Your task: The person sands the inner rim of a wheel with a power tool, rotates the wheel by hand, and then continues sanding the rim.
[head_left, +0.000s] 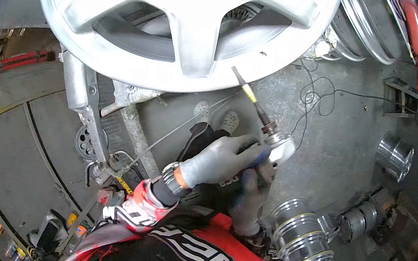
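Note:
A wheel rim [194, 47] with white spokes fills the top of the view, raised in front of me. Close below its lower edge is a hand tool with a silver-and-white body [283, 148] and a slim dark shaft banded in yellow, its tip overlapping the rim's edge. My left hand [218, 159], in a grey glove with a watch at the wrist, reaches across with its fingers closed at the tool's body. Beneath it, my right hand [249, 201], also gloved and slightly blurred, is closed around the tool's lower part, which is mostly hidden.
A metal stand [137, 139] rises under the wheel, a thin hose [180, 126] running past it. Stacked shiny rims [301, 236] stand at my right, another rim [395, 157] beyond. A cable [328, 94] loops over the floor. The red power tool [416, 40] is at upper right.

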Available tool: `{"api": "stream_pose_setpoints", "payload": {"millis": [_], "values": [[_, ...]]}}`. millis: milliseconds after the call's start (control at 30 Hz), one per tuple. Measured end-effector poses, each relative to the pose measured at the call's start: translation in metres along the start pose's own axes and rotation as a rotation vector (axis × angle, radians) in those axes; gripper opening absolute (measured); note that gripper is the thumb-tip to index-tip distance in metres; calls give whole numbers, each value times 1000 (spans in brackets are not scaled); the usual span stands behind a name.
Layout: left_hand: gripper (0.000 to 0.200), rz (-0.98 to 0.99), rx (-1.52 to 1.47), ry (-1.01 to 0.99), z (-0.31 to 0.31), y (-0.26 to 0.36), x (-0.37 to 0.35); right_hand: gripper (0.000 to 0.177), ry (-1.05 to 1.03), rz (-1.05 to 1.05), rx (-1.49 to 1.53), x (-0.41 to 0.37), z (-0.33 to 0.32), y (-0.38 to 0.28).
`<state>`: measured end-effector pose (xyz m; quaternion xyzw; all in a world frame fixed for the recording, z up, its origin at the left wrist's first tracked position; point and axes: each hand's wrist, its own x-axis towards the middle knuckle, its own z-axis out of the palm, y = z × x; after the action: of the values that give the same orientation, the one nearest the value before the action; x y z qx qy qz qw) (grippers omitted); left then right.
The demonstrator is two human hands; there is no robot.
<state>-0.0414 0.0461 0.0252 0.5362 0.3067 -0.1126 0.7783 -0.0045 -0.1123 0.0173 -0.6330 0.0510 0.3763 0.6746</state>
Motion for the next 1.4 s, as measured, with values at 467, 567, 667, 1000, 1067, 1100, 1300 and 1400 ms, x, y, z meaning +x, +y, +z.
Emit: {"api": "stream_pose_setpoints", "payload": {"millis": [467, 567, 667, 1000, 1067, 1100, 1300, 1400], "values": [[33, 789, 628, 176, 2, -29, 27, 51, -9, -27, 60, 14, -2, -5], [33, 637, 430, 67, 2, -8, 37, 60, 60, 37, 47, 24, -10, -7], [33, 505, 366, 37, -4, -8, 25, 68, 26, -69, -120, 23, -15, 3], [31, 436, 496, 69, -15, -19, -17, 80, -49, 133, 29, -11, 4, 13], [33, 473, 530, 55, -13, -18, -9, 79, -36, 122, 50, -3, 1, 7], [35, 452, 447, 51, -10, -16, 0, 78, -23, 111, 72, 3, -1, 4], [46, 308, 261, -45, -11, 2, 19, 81, 67, 24, -16, 13, 4, -6], [45, 310, 202, -8, -14, -10, 1, 83, 25, -13, -138, 1, 1, 9]]}}
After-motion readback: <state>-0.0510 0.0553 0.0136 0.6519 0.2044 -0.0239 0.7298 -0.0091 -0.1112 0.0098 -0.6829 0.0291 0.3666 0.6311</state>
